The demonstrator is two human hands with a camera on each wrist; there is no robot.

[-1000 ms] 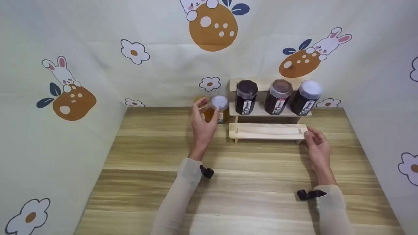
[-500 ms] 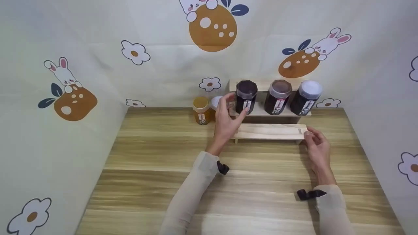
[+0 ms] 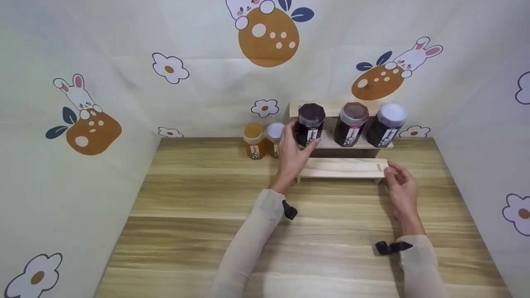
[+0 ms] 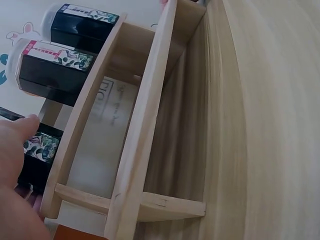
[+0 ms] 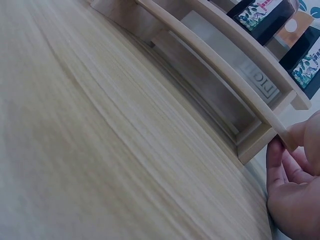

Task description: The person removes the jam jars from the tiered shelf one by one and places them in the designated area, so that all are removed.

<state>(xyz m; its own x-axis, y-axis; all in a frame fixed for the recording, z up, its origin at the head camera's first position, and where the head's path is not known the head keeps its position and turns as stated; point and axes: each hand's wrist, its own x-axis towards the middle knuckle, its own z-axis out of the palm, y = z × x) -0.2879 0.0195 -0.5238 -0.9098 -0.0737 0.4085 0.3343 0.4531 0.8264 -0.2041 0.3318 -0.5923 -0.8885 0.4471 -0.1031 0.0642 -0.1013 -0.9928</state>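
My left hand (image 3: 292, 155) grips a dark jar (image 3: 311, 120) standing at the left end of the middle step of a wooden tiered rack (image 3: 348, 167). In the left wrist view the thumb (image 4: 25, 127) lies against that jar's patterned label, and the other fingers are mostly hidden behind it. At the rack's right end, my right hand (image 3: 403, 186) pinches the edge of the lowest step between thumb and fingers. Two more dark jars share the middle step: one with a brown lid (image 3: 352, 124) and one with a white lid (image 3: 387, 124).
Left of the rack, an amber jar with a yellow lid (image 3: 254, 140) stands on the wood-grain table (image 3: 194, 231). Beside it is a white-lidded jar (image 3: 275, 134), partly covered by my left hand. A cloth with rabbit and flower prints (image 3: 215, 99) hangs around the table.
My left hand has moved right, from the yellow-lidded and white-lidded jars to the leftmost dark jar on the rack, and closed round it. My right hand has stayed at the rack's end.
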